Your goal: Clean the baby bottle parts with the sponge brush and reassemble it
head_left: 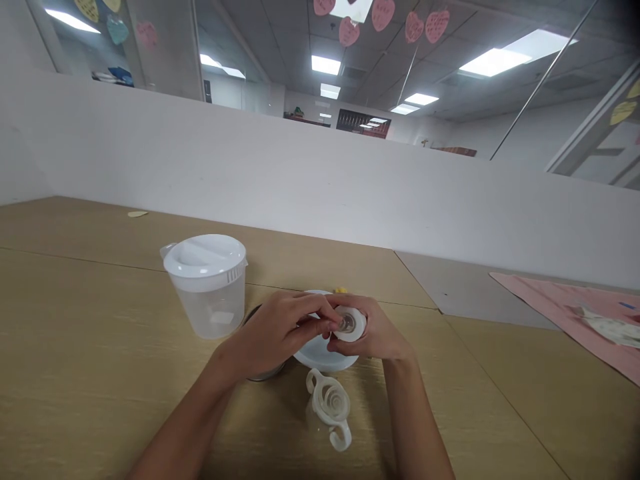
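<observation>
Both hands meet over the wooden table (100, 373) on a small white round cap (356, 328) with a clear teat in its middle. My right hand (377, 333) grips the cap from the right. My left hand (275, 330) pinches the teat at the cap's centre with its fingertips. Under the hands lies a white round plate (320, 357). A white ring with two curved handles (331, 405) lies on the table just in front of the hands.
A translucent plastic jug with a white lid (207, 283) stands left of the hands. A metal bowl edge (265, 375) shows under my left wrist. A pink cloth (575, 310) lies at the right. A white partition wall (320, 187) runs behind the table.
</observation>
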Demonstrator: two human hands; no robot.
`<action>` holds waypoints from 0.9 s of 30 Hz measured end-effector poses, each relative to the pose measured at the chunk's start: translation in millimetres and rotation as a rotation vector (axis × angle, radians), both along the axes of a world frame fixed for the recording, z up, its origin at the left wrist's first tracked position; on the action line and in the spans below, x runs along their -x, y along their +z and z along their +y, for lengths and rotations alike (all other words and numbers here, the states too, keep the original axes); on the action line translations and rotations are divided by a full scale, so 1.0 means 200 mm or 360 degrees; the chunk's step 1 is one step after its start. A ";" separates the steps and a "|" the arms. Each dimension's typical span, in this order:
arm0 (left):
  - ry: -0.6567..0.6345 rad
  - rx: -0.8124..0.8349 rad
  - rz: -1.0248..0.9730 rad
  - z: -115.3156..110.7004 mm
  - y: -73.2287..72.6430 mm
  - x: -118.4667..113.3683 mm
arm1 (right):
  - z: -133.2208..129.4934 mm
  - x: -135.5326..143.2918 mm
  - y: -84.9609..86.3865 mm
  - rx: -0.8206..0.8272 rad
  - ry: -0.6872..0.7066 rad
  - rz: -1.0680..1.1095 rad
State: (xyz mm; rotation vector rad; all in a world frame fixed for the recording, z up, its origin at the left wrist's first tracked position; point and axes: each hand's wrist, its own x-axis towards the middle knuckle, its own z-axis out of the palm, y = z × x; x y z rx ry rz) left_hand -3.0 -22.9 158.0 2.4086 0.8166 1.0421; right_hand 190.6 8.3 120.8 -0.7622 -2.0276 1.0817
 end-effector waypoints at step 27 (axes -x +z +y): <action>0.0576 -0.0776 -0.0142 -0.04 -0.10 -0.13 | 0.09 0.09 -0.08 -0.1004 -0.0616 -0.0033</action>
